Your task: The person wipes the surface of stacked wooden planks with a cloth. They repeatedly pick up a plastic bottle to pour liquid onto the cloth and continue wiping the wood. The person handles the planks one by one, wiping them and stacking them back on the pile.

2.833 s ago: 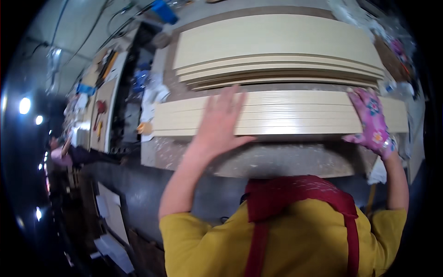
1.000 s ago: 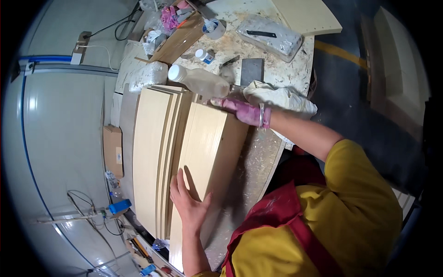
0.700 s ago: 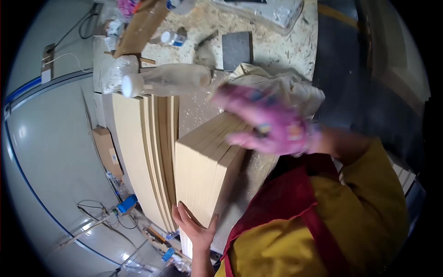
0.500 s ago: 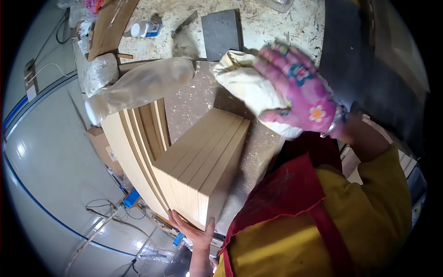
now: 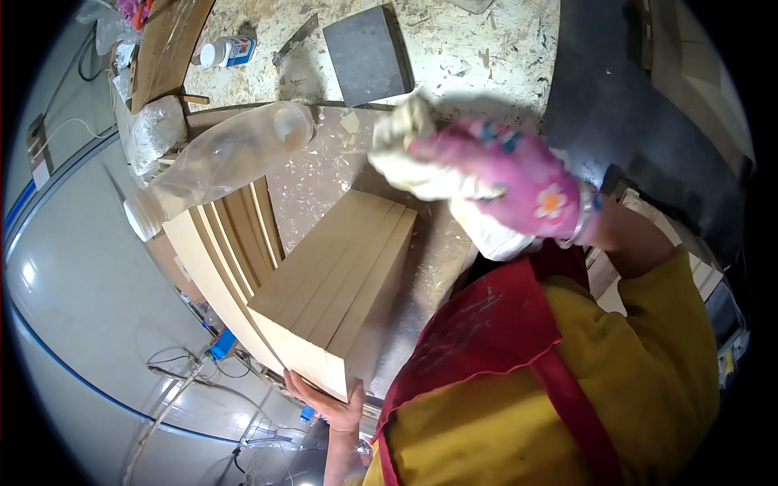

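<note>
A block of pale wooden boards (image 5: 324, 275) stands pressed together in front of me, its end faces toward my body. My bare left hand (image 5: 328, 403) grips the lower near end, fingers on one side and thumb on the other. To the right, above the worktop, my right hand (image 5: 519, 174) wears a pink flowered glove and is closed around a crumpled off-white cloth (image 5: 425, 166). Motion blurs its fingers and the cloth. The cloth is apart from the boards, and part of it hangs below the glove.
Left of the block lie more long boards (image 5: 215, 243), with a large clear plastic bottle (image 5: 227, 154) across their far end. Beyond are a dark grey square block (image 5: 367, 55), a flat blade-like tool (image 5: 296, 39) and a small white bottle (image 5: 227, 53) on the paint-flecked table (image 5: 478, 57).
My right hand has swung left and curled around the cloth, bunching it up. My left hand stays at the boards' near end. The whole view has shifted slightly.
</note>
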### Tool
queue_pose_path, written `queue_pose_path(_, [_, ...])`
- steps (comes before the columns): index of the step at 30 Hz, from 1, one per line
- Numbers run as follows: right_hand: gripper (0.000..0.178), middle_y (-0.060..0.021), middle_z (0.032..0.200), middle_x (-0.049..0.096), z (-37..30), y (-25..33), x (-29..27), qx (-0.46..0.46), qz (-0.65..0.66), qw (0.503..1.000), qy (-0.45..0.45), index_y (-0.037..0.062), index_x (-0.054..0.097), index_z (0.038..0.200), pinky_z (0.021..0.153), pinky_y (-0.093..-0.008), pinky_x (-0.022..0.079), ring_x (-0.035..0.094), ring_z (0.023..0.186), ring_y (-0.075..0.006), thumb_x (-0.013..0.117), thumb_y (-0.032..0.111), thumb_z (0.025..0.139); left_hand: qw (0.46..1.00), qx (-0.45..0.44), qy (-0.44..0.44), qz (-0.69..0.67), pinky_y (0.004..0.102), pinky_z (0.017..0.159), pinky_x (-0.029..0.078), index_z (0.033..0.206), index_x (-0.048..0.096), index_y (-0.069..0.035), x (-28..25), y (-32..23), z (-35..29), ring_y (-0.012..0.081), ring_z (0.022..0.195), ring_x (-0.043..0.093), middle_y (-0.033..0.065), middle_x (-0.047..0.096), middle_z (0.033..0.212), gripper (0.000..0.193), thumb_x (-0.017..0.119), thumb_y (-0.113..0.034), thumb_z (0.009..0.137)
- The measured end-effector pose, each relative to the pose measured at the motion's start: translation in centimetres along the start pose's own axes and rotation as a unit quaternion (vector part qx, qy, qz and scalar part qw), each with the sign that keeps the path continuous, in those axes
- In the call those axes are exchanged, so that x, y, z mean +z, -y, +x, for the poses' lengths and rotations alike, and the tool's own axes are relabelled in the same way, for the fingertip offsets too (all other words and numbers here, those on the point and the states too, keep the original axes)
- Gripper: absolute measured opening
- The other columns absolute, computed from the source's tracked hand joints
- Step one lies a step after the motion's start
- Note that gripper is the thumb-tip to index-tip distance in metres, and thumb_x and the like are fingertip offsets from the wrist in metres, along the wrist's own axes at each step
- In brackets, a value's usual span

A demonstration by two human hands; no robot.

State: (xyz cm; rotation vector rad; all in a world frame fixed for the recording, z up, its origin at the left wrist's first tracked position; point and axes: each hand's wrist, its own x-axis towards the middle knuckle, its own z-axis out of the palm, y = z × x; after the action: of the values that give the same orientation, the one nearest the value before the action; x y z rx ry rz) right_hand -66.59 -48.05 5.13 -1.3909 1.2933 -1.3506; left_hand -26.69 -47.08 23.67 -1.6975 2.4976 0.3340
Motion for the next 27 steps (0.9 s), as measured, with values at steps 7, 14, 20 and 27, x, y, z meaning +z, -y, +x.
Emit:
queue_pose_path(7, [0.064,-0.0125,0.107,0.06,-1.4,0.7,3.6,0.013,-0.127,0.991,0.029,0.0115,0.048,0.133,0.068,-0.0397,0.051,0.063,0.081,-0.025,0.074,0.03,0.077,0.999,0.002,0.002,0.033,0.0565,0.108,0.018,0.145,0.016,0.0,-0.1,-0.1,-0.7,0.0452,0.134,0.022,0.0273,0.022,0.144,0.105,0.071,-0.039,0.065])
queue_pose_path(14, [0.052,-0.0095,0.1,0.064,-0.6,4.7,9.0,-0.199,0.021,0.967,-0.155,0.0113,0.053,0.126,0.063,-0.0348,0.055,0.068,0.082,-0.0252,0.07,0.017,0.078,0.999,-0.015,0.012,0.051,0.0541,0.11,0.014,0.145,0.018,0.003,-0.6,-0.3,-0.2,0.044,0.136,0.02,0.0258,0.023,0.146,0.106,0.07,-0.051,0.07])
queue_pose_path(20, [0.027,-0.0106,0.082,0.064,-2.2,0.5,6.5,-0.056,-0.11,0.992,0.038,0.0157,0.057,0.108,0.059,-0.0374,0.051,0.065,0.068,-0.0297,0.06,0.014,0.08,0.999,-0.008,-0.017,-0.029,0.0494,0.112,0.015,0.146,0.017,0.0,0.1,-0.9,-0.5,0.0399,0.136,0.021,0.0233,0.024,0.143,0.103,0.072,-0.045,0.072])
queue_pose_path(27, [0.039,-0.0065,0.091,0.067,0.5,4.8,7.0,-0.142,0.014,0.989,0.026,0.0194,0.054,0.121,0.047,-0.0297,0.048,0.062,0.061,-0.0184,0.062,0.012,0.084,1.0,-0.002,-0.017,-0.005,0.0475,0.111,0.019,0.146,0.017,0.0,0.1,-1.4,-0.1,0.0382,0.135,0.024,0.0234,0.024,0.141,0.102,0.073,-0.039,0.071])
